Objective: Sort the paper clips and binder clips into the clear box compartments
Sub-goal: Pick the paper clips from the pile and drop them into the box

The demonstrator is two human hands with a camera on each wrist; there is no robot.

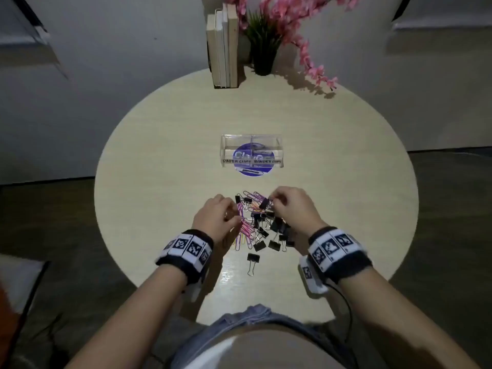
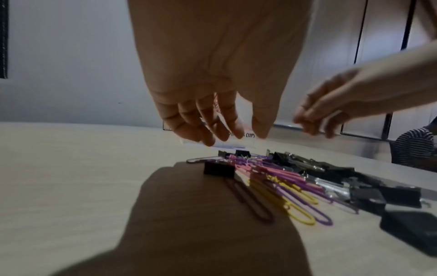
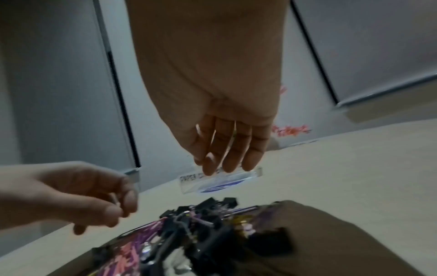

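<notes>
**Black and coloured clips heaped between two hands**

Black metal marks the nearest thing: a lone binder clip (image 1: 253,258) lies by itself toward the near edge of the round bench (image 1: 149,145), just apart from the heap. Beyond it the main pile spreads across the near middle of the bench, the black binder clips (image 1: 277,230) gathered on its right and the pink, purple and yellow paper clips (image 1: 246,230) fanned out on its left, the two kinds overlapping in the centre.

The left hand (image 1: 217,215) hovers over the left side of the pile with its fingers hanging loosely downward; the left wrist view shows them relaxed and apart, and whether anything is caught between them I cannot tell. The right hand (image 1: 290,206) hangs over the far right part of the pile, fingers bent down toward a black clip there; whether it pinches that clip I cannot tell.

Farther on, at the centre of the bench, the clear box (image 1: 251,150) stands on a round blue sticker (image 1: 254,171), its front lettered for paper clips on the left compartment and binder clips on the right. At the far edge stand upright books (image 1: 223,46) and a dark vase (image 1: 263,59) with pink blossoms.
</notes>
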